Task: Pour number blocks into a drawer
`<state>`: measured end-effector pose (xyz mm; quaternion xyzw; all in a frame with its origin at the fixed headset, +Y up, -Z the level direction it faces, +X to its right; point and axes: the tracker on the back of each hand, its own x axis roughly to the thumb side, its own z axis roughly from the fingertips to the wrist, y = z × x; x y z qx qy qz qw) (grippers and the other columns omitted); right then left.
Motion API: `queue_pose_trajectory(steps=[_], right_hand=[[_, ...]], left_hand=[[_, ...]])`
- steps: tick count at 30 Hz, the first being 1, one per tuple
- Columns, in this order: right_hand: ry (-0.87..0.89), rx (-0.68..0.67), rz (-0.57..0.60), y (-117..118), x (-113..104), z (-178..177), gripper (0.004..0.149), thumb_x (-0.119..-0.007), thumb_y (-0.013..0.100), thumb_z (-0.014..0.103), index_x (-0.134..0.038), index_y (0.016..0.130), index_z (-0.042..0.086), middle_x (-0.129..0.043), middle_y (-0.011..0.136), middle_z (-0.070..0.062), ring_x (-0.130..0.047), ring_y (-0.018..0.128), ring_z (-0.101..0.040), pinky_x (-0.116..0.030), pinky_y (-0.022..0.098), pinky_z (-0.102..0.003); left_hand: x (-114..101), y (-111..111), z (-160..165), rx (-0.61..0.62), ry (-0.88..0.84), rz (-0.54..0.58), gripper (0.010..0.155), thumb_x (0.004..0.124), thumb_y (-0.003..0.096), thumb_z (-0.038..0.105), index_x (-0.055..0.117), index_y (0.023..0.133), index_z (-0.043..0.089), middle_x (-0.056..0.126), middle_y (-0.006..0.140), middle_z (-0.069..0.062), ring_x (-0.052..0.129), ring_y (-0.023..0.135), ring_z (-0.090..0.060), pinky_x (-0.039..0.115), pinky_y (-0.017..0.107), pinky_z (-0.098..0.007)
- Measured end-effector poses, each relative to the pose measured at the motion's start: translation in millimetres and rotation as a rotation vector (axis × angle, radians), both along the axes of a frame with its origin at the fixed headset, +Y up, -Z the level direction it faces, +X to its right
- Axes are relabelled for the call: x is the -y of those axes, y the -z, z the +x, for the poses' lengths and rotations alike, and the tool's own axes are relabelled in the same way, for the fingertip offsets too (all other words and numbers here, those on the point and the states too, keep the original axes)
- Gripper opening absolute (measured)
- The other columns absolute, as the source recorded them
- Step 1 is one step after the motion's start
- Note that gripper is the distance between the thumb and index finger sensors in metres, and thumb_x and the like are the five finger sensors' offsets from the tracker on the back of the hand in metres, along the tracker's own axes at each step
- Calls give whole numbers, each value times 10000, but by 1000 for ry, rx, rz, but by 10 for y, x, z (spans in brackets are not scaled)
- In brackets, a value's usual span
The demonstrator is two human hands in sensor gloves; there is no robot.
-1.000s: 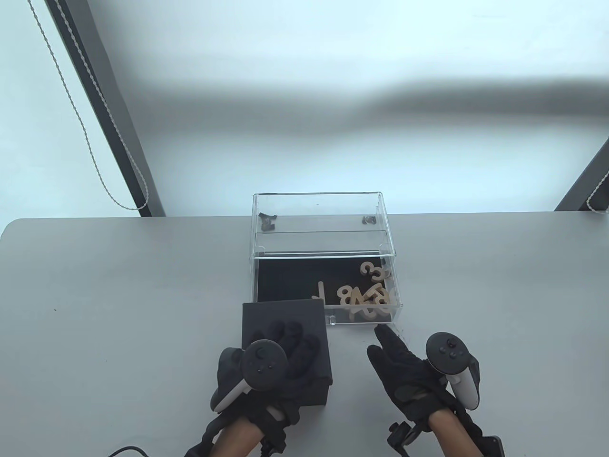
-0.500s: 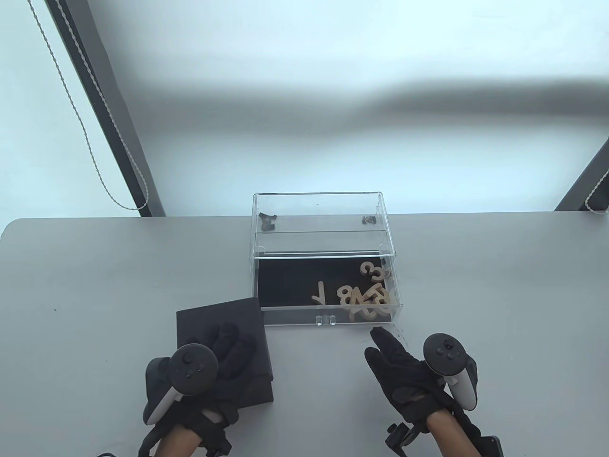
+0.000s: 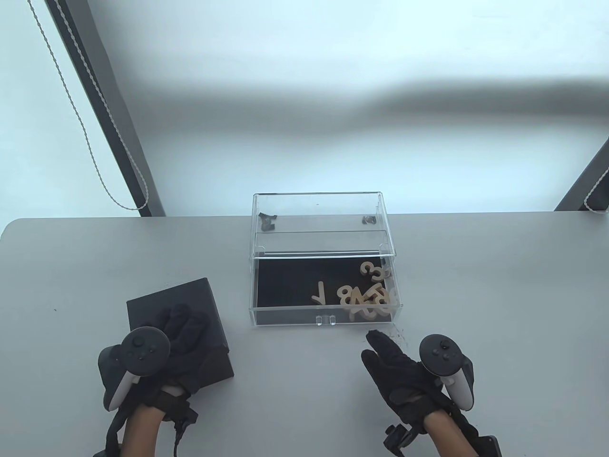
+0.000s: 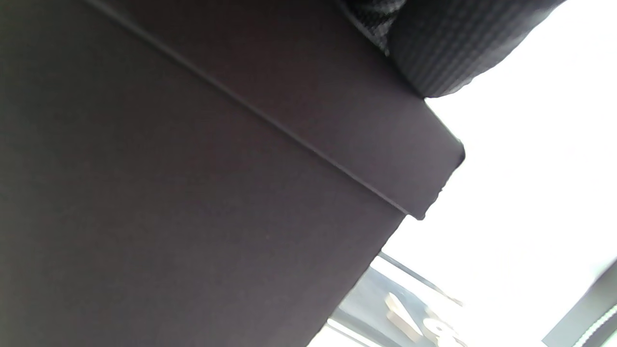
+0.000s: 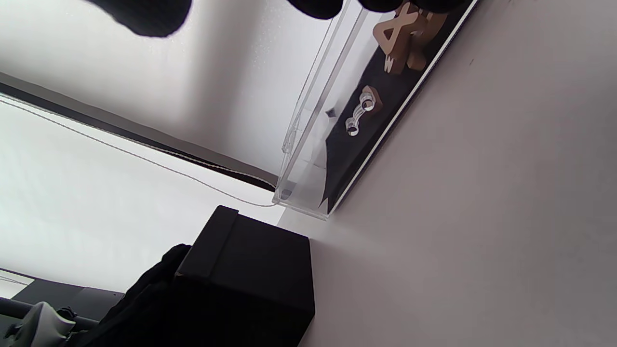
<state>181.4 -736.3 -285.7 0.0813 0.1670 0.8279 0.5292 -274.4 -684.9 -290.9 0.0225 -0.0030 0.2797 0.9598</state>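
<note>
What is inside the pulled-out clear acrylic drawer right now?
Pale wooden number blocks lie piled on the clear acrylic drawer's black liner toward its right side; a 7 lies apart. Blocks beneath the pile are hidden.

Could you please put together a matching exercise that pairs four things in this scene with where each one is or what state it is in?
Things:
1. black box
2. wooden number blocks
3. right hand
4. clear drawer

States:
a. pulled open toward the person
b. piled at the drawer's right end
c. gripped from above by the left hand
d. open, holding nothing, near the drawer's front right corner

Pairs: 1-c, 2-b, 3-d, 4-a
</note>
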Motion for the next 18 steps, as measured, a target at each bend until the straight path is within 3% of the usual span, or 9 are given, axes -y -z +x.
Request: queue_pose_trajectory(steps=[13,18], right_hand=[[26,56,-12,42,91,25,843,-612,445,642,-392,1049,96,-348,1116,-240,-419,973,-554,-372,659,-753],[53,89,-22,61,133,21,831,-622,446,635,-423,1041,89,-372,1109,-244,-458,959,-556,-397,655,-751]], left_hand=[[33,320,-211,-111,60,121,604,693,467,585,644,1028,366,495,1211,16,373,1122,-278,189,790,-556],[64,360,-275,-128,109,235,590,690,464,593,693,1003,354,595,1192,-1,465,1115,-305,267,801,-584]])
